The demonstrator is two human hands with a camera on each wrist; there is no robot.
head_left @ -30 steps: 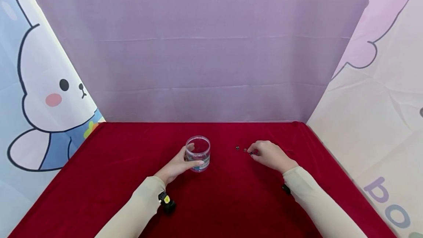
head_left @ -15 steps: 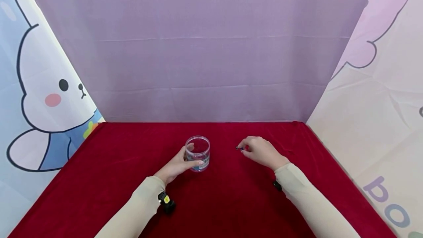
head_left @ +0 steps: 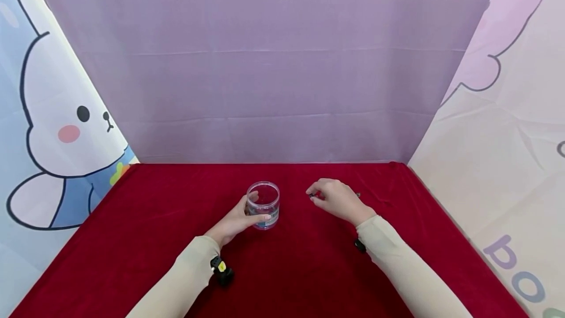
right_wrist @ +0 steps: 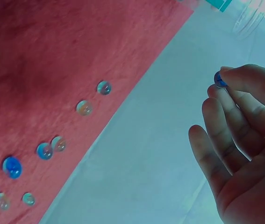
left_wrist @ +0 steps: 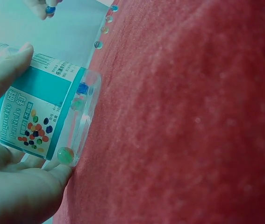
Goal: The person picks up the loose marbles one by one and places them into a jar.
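Note:
My left hand grips a clear plastic jar by its side, thumb across the printed label. The jar stands upright and without a lid. At its bottom, the left wrist view shows a blue marble and green ones, such as this green marble. To the right of the jar, my right hand pinches a small blue marble between thumb and index finger, its other fingers loosely bent. That hand hides most of the loose marbles in the head view.
Several glass marbles lie on the red cloth, among them a larger blue marble and a clear one. One marble shows past my right hand. A purple curtain closes off the back, with printed sheets at both sides.
My right hand has moved left and slightly away from me, toward the jar, carrying the blue marble off the cloth. My left hand and the jar have stayed in place.

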